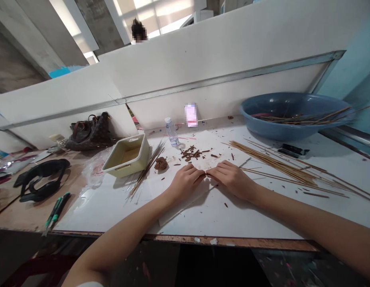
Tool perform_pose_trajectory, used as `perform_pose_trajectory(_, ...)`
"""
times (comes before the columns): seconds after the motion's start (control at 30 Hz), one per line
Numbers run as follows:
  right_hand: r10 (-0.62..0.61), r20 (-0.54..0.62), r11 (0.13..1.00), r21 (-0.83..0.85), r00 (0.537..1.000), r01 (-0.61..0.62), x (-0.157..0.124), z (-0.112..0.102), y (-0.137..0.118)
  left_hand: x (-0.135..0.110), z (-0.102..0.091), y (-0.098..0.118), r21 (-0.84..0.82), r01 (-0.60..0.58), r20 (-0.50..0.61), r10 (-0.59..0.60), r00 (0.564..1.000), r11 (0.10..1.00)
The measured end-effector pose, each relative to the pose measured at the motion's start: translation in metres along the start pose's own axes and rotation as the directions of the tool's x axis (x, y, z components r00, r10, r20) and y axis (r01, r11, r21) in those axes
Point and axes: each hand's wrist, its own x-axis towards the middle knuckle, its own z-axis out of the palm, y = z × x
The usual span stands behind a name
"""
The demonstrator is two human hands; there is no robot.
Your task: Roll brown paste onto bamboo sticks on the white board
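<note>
My left hand and my right hand meet low over the white work surface, thumbs and fingers pressed together. A thin dark bit shows between the fingertips, too small to name. Just beyond lies a scatter of short brown pieces. A brown clay-like lump sits to the left of my left hand. Beside it rests a bundle of thin dark and tan sticks. To the right of my right hand, long tan sticks lie in a loose bundle.
A yellowish tub, a clear bottle and a lit phone stand behind. At right is a blue basin holding sticks. Headphones, green-black cutters and a brown bag lie left. A partition runs behind.
</note>
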Motion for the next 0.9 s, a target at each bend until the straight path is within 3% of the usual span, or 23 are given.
perform_pose_trajectory(0.63, 0.013, 0.002, 1.000, 0.007, 1.000, -0.013, -0.004, -0.001, 0.007, -0.002, 0.000, -0.006, 0.006, 0.023, 0.012, -0.024, 1.000, 1.000)
perform_pose_trajectory(0.9, 0.036, -0.048, 0.999, -0.032, 0.998, -0.038, -0.006, 0.002, 0.016, -0.005, 0.001, -0.011, 0.000, 0.059, -0.004, -0.059, 0.998, 0.998)
